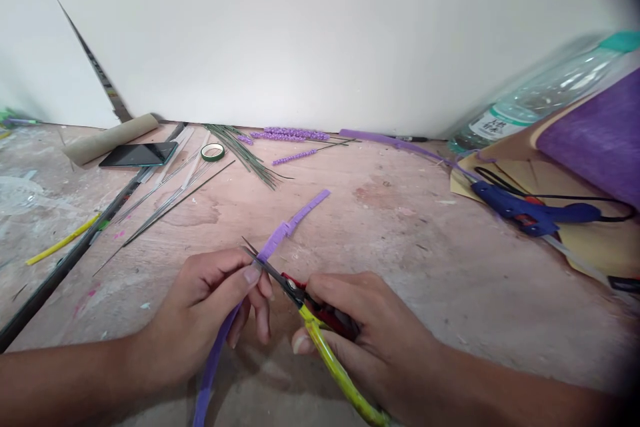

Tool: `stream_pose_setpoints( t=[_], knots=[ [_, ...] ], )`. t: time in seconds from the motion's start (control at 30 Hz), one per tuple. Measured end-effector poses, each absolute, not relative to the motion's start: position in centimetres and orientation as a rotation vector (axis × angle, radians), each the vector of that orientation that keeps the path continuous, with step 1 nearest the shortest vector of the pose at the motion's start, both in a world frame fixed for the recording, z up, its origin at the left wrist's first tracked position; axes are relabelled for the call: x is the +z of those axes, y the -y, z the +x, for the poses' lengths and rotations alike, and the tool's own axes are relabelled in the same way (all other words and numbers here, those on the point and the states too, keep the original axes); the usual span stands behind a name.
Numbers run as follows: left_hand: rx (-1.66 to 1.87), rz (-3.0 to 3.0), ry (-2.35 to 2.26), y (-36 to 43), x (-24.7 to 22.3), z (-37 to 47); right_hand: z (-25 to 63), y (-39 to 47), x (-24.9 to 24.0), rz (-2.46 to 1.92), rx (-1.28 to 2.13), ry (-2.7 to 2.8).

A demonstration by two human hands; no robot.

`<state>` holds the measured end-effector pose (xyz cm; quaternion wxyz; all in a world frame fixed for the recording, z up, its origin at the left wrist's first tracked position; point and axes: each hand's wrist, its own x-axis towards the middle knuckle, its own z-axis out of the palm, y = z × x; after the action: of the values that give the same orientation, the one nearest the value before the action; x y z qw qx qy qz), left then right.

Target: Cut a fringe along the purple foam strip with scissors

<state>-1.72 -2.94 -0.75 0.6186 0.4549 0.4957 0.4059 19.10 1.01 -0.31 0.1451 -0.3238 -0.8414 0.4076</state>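
Observation:
My left hand pinches a long purple paper strip between thumb and forefinger. One end of the strip reaches away over the table and has small cuts along its edge; the other end hangs below the hand toward the bottom of the view. My right hand grips scissors with a yellow handle and a red part at the pivot. The slightly parted blades cross the strip right beside my left fingertips. Part of the scissors' handles is hidden behind the right hand.
Against the white board lie purple beaded-looking stems, green wires and a tape roll. A phone and cardboard tube are at left. On the right are a blue glue gun, plastic bottle and purple roll.

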Motion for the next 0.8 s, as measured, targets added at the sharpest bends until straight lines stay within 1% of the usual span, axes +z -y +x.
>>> stream_pose_setpoints(
  t=[0.13,0.43,0.7,0.8],
  knots=[
    [0.895,1.075,-1.115,3.13,-0.62,-1.85,19.10,-1.05,-0.33,-0.971,1.203,2.437],
    [0.867,1.056,-1.080,3.14,-0.50,-1.92,19.23,-1.11,0.15,-0.872,1.461,2.345],
    [0.894,1.008,-1.061,3.22,-0.73,-2.09,18.87,-1.27,0.26,-0.910,1.476,2.296],
    [0.912,0.991,-1.051,3.31,-0.72,-2.10,18.89,-1.30,0.32,-0.940,1.425,2.309]
  ],
)
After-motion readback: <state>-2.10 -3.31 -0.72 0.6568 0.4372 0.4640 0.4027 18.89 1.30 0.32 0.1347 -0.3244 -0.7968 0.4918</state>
